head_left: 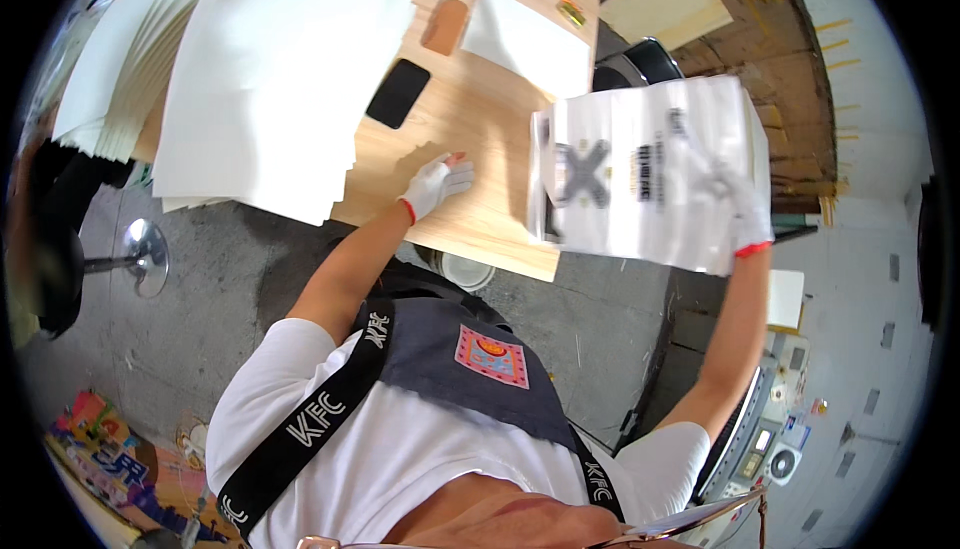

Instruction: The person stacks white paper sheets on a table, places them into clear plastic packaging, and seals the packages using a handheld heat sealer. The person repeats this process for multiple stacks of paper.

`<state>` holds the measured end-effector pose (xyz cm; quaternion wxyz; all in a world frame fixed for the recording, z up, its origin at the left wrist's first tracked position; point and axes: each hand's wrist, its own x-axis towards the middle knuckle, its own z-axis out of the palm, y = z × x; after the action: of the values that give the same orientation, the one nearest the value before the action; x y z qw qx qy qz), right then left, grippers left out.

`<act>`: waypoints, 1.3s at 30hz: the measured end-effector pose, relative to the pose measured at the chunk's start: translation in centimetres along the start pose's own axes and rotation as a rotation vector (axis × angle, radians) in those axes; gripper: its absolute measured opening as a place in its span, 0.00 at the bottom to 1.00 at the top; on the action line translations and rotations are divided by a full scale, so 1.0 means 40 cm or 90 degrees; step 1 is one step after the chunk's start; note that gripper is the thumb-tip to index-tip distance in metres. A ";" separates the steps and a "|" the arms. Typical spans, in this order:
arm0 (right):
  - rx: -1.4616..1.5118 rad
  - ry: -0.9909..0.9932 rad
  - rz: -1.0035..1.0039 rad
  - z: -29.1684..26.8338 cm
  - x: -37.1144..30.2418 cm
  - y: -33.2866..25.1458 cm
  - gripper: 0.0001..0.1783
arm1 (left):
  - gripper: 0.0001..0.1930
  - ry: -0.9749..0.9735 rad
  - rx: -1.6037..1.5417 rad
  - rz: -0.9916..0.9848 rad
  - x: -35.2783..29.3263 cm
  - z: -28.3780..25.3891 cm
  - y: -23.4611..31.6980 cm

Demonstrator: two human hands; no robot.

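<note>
My left hand (440, 185), in a white glove with a red cuff and a bare thumb tip, is open over the wooden table, its fingers reaching to the right. At the right, my right hand (742, 209), gloved alike, lies over the right part of a white printed sheet (612, 214). Motion smears its fingers, so their grip is unclear. Dark print and a large grey cross mark the sheet, which extends past the table's right edge. More sheets seem to lie beneath it.
Large white sheets (270, 79) are stacked on the table (470, 224) at the left, with another fanned pile (125, 69) beyond. A black phone (398, 94), a brown block (444, 27) and a white sheet (525, 39) lie farther back. A black chair (650, 61) stands behind the printed sheet.
</note>
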<state>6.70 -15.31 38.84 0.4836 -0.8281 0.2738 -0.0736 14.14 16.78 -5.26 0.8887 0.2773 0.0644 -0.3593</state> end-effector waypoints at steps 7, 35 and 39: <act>-0.496 0.420 -0.102 -0.294 -0.216 -0.231 0.24 | 0.25 0.022 0.017 -0.045 0.027 -0.023 -0.011; 0.037 0.031 0.040 -0.080 -0.242 -0.125 0.16 | 0.25 0.070 0.226 -0.085 -0.096 0.003 -0.091; 0.225 0.086 -0.009 -0.050 -0.258 -0.073 0.22 | 0.47 -0.065 0.128 -0.315 -0.169 0.167 -0.092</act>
<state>-1.61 -10.31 43.80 0.6018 -0.7252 0.2827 -0.1789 6.14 15.07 0.81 0.7439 0.3217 0.0496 -0.5836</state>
